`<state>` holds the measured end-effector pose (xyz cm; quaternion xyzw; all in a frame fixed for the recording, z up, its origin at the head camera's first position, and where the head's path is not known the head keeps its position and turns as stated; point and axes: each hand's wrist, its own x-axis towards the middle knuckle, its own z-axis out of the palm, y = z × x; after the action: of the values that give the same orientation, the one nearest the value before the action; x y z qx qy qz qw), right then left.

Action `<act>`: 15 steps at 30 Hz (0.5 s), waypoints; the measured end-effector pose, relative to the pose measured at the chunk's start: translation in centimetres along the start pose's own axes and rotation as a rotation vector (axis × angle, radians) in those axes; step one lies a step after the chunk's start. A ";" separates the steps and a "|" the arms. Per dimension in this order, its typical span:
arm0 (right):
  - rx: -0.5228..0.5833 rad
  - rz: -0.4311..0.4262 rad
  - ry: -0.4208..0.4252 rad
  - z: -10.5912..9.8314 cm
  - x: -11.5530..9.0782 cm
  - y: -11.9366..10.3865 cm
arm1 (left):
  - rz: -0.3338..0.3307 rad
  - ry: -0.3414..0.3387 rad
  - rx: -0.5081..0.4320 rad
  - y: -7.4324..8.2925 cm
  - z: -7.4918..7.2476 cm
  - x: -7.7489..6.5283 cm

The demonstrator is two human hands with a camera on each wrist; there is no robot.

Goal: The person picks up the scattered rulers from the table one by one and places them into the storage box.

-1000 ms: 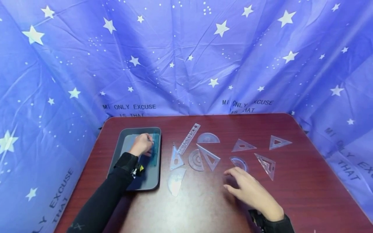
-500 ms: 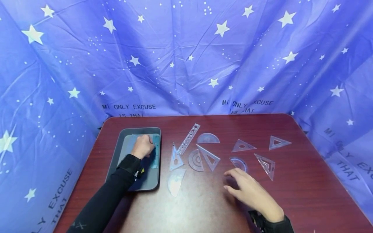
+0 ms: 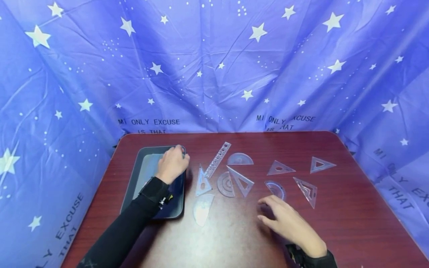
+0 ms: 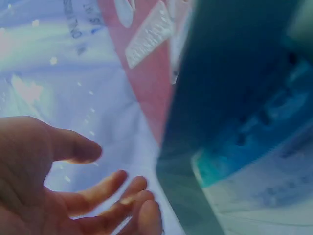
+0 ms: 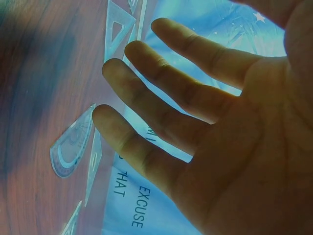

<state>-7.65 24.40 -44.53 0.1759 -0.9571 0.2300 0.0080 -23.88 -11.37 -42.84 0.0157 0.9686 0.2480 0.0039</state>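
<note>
My left hand (image 3: 172, 163) is over the far right corner of a grey tray (image 3: 133, 182). In the left wrist view its fingers are apart and loosely bent, with nothing between them. Inside the tray a teal ruler (image 4: 234, 152) lies along the wall, on top of a pale clear sheet (image 4: 259, 210); from the head the hand hides the ruler. My right hand (image 3: 289, 223) hovers low at the table's front right with relaxed, spread fingers and holds nothing. Nearest to it is a small clear protractor (image 3: 275, 189) with a blue arc.
Mid-table lie a clear ruler with holes (image 3: 218, 160), a set square (image 3: 202, 183) and several protractors, one a half disc (image 3: 202, 210) near the tray. More set squares, such as a triangle (image 3: 321, 165), lie right. A starry blue curtain (image 3: 214, 74) surrounds the table.
My left hand has gone from curled fingers over the teal ruler inside the tray up and right to the tray's far right corner, its fingers now loose. The right hand stays put.
</note>
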 end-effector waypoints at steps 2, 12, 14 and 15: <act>0.002 0.000 -0.001 0.0 0.0 0.0 | 0.041 0.033 0.003 1.1 0.1 0.1; 0.000 0.002 -0.007 0.3 0.0 0.0 | 0.078 -0.095 0.031 5.8 1.9 1.5; 0.006 -0.002 -0.006 0.4 0.0 -0.1 | 0.086 -0.126 0.043 6.4 2.5 1.8; 0.011 -0.006 -0.003 0.5 0.0 -0.1 | 0.089 -0.140 0.043 6.7 2.9 2.0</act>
<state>-7.63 24.11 -44.91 0.1791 -0.9554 0.2348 0.0061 -25.60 -4.06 -42.20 0.0761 0.9695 0.2251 0.0600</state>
